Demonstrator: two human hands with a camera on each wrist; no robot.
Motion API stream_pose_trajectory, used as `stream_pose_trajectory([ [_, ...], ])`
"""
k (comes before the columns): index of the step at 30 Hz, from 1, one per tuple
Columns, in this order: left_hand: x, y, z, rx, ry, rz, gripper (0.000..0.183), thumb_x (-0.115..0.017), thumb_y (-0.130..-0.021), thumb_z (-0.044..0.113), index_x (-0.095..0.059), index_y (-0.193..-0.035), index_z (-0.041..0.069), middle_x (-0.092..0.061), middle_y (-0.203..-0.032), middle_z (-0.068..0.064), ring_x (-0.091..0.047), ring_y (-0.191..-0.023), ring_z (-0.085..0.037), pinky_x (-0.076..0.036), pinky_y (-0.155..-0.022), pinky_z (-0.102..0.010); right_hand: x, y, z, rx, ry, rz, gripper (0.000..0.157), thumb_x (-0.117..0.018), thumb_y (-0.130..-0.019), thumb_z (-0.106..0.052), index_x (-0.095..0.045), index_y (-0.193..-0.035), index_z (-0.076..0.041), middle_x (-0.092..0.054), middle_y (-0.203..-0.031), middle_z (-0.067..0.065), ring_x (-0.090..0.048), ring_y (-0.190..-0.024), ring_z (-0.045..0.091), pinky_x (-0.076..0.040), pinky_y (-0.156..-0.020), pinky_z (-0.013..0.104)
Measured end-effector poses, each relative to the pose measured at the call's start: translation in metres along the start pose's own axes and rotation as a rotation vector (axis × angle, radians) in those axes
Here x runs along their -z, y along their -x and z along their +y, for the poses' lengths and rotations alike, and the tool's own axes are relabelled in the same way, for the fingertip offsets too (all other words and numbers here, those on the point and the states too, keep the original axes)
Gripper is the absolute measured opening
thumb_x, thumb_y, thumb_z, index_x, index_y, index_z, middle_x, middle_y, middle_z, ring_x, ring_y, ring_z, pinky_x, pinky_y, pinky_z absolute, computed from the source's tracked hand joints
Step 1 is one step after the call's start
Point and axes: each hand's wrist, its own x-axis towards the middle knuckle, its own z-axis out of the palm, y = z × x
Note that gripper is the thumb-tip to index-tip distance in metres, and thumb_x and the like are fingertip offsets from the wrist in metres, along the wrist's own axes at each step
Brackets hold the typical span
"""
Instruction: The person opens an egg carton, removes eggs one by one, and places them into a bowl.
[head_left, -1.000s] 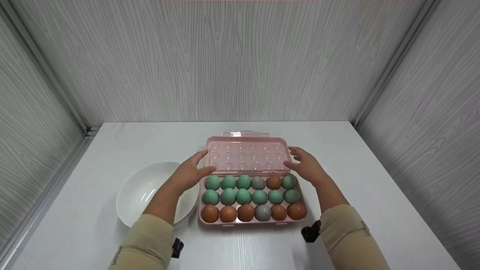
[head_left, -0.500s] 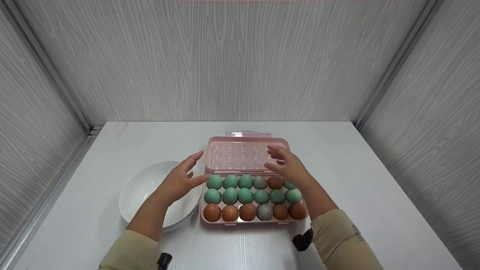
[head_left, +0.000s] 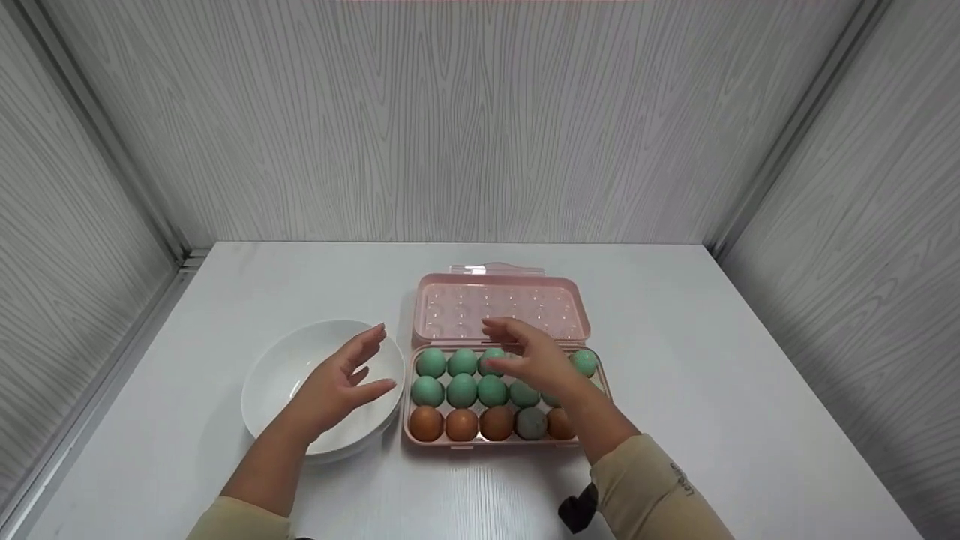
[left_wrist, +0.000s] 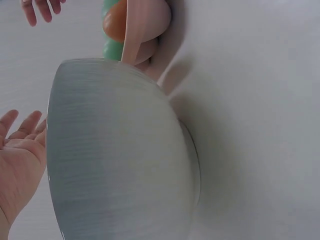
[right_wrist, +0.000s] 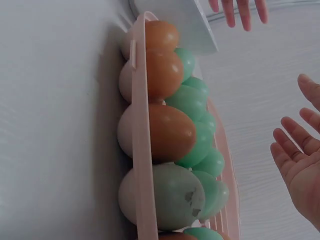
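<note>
The pink plastic hinged egg box (right_wrist: 141, 130) sits about mid-table, w/ its dimpled pink lid (head_left: 502, 296) folded back on the far side, so access from above is good. It's packed: mostly smooth green eggs (head_left: 462, 391) further back, glossy orange-brown eggs (head_left: 461, 425) along the front, plus one grey mottled egg (right_wrist: 175, 192) in that front row. The person's right hand (head_left: 536, 364) hangs over the back part — fingers curved, thumb held apart from them, nothing gripped afaict. It hides a few eggs, so can't vouch for every slot.

Just left of the box there's a big round glossy white bowl (left_wrist: 120, 150), w/ the left hand (head_left: 330, 394) above it: fingers a bit bent and slightly apart, thumb stretched well away, also holding nothing.

Imo any pick-up should go straight down, thumb and a couple of fingertips round the shell's sides. Shells look slick, so soft even pressure. Neighbours are v. close — lift vertically before going sideways or you'll prob knock one. Left hand could steady the box, bc light plastic might slide on that smooth white table (head_left: 675, 360). Right forearm crosses the box's front right corner, so keep the beige padded sleeve (head_left: 652, 487) high.
</note>
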Motion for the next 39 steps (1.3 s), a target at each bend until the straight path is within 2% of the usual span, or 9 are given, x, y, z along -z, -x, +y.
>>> stream_pose_trajectory([
  [7, 0.004, 0.017, -0.011, 0.007, 0.045, 0.005, 0.074, -0.068, -0.074, 0.028, -0.029, -0.135, 0.017, -0.034, -0.136, -0.002, -0.030, -0.124, -0.016, -0.029, -0.096, -0.036, -0.022, 0.000, 0.001, 0.005, -0.014, -0.060, 0.051, -0.068, -0.074, -0.027, -0.048, -0.121, -0.025, -0.053, -0.115, -0.003, -0.048, -0.109, 0.015, -0.037, -0.092, 0.032],
  [13, 0.006, 0.025, -0.019, 0.034, 0.085, 0.005, 0.070, -0.067, -0.076, 0.023, -0.029, -0.134, 0.016, -0.034, -0.136, -0.003, -0.030, -0.124, -0.016, -0.029, -0.097, -0.036, -0.044, 0.002, 0.005, -0.045, 0.043, -0.099, 0.049, -0.068, -0.073, -0.033, -0.049, -0.119, -0.030, -0.054, -0.112, -0.009, -0.048, -0.106, 0.009, -0.038, -0.091, 0.030],
  [17, 0.007, 0.028, -0.022, 0.022, 0.098, 0.020, 0.069, -0.067, -0.076, 0.023, -0.030, -0.134, 0.016, -0.034, -0.135, -0.003, -0.031, -0.124, -0.018, -0.029, -0.097, -0.037, -0.058, 0.002, 0.007, 0.000, 0.036, -0.117, 0.046, -0.068, -0.074, -0.029, -0.053, -0.117, -0.020, -0.054, -0.113, -0.004, -0.050, -0.104, 0.009, -0.039, -0.090, 0.027],
  [21, 0.007, 0.030, -0.023, 0.015, 0.103, 0.026, 0.068, -0.066, -0.076, 0.021, -0.031, -0.134, 0.015, -0.035, -0.135, -0.004, -0.032, -0.123, -0.019, -0.029, -0.096, -0.037, -0.069, 0.000, 0.010, 0.029, 0.051, -0.127, 0.044, -0.069, -0.073, -0.028, -0.056, -0.113, -0.015, -0.056, -0.110, -0.003, -0.051, -0.102, 0.008, -0.040, -0.087, 0.025],
  [28, 0.006, 0.031, -0.023, 0.025, 0.105, 0.024, 0.066, -0.066, -0.076, 0.022, -0.033, -0.133, 0.015, -0.035, -0.135, -0.003, -0.032, -0.123, -0.018, -0.029, -0.097, -0.036, -0.086, -0.002, 0.013, 0.124, 0.187, -0.170, 0.037, -0.070, -0.073, -0.026, -0.060, -0.106, -0.014, -0.059, -0.098, -0.006, -0.055, -0.088, 0.011, -0.045, -0.077, 0.022],
  [34, 0.005, 0.032, -0.022, 0.046, 0.095, 0.031, 0.065, -0.066, -0.076, 0.024, -0.034, -0.132, 0.016, -0.035, -0.135, -0.001, -0.033, -0.123, -0.016, -0.029, -0.097, -0.035, -0.097, -0.002, 0.015, 0.185, 0.340, -0.183, 0.030, -0.071, -0.070, -0.025, -0.064, -0.098, -0.017, -0.057, -0.089, -0.011, -0.051, -0.081, 0.006, -0.041, -0.072, 0.017],
  [39, 0.005, 0.032, -0.023, 0.051, 0.106, 0.025, 0.065, -0.067, -0.076, 0.023, -0.035, -0.132, 0.016, -0.035, -0.135, -0.001, -0.033, -0.123, -0.017, -0.029, -0.097, -0.035, -0.100, -0.004, 0.017, 0.258, 0.416, -0.192, 0.026, -0.071, -0.069, -0.020, -0.062, -0.093, -0.018, -0.054, -0.083, -0.010, -0.047, -0.075, 0.007, -0.039, -0.065, 0.015],
])
